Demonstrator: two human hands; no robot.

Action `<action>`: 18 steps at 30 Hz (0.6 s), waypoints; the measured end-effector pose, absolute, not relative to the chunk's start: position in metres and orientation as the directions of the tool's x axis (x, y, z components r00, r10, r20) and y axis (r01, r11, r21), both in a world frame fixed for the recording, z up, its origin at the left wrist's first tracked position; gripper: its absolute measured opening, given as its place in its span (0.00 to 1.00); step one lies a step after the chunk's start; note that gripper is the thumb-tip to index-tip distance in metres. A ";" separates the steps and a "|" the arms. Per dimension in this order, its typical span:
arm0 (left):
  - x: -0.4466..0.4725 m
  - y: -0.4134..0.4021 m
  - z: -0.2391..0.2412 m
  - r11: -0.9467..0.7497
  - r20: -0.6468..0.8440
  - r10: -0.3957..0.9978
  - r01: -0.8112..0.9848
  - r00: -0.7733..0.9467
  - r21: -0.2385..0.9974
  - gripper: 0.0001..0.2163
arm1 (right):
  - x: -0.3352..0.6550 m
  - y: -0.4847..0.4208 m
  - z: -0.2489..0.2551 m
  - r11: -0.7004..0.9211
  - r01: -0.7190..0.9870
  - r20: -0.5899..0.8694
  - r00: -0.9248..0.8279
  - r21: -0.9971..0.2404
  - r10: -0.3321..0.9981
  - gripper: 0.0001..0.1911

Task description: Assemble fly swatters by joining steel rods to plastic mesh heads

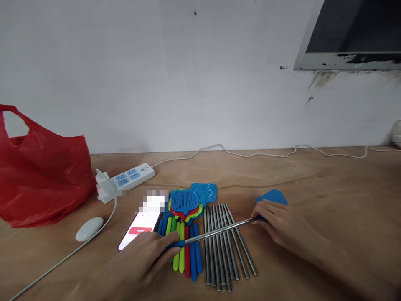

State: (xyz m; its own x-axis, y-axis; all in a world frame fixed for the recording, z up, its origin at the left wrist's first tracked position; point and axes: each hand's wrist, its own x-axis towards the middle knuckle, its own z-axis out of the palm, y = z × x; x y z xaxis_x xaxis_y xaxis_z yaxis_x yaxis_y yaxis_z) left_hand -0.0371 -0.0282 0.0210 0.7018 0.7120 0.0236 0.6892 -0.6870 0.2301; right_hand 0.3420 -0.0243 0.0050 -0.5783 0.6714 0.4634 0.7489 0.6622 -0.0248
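blue handle (pixel 179 244), left hand (pixel 144 256) pinching

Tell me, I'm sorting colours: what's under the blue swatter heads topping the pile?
Edges of a red head, yellow-green heads and more blue heads show; their middles are covered, their number unclear.

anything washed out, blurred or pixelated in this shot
Head view: the phone screen glares nearly white, its upper end pixelated; head view: the left hand looks soft toward the wrist; head view: the metal rods carry bright highlights.
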 end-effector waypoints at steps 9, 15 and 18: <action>-0.010 -0.025 0.022 -0.736 -0.012 0.646 0.627 0.763 0.257 0.19 | 0.291 -0.035 0.005 0.756 0.654 0.488 -0.653 -0.022 0.579 0.10; 0.006 -0.024 0.020 -0.743 -0.009 0.648 0.634 0.762 0.217 0.19 | 0.268 -0.037 -0.008 0.736 0.672 0.508 -0.605 -0.086 0.613 0.09; 0.006 -0.026 0.017 -0.731 -0.011 0.664 0.653 0.747 0.200 0.19 | 0.273 -0.038 -0.008 0.730 0.677 0.498 -0.605 -0.088 0.621 0.08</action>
State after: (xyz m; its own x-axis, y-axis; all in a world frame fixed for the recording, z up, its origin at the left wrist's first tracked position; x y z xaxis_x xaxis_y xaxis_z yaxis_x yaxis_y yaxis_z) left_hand 0.0059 -0.0258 0.0174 0.7473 0.6644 -0.0115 0.6526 -0.7307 0.2004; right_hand 0.2729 -0.0383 -0.0079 -0.6050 0.6210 0.4983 0.6775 0.7303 -0.0876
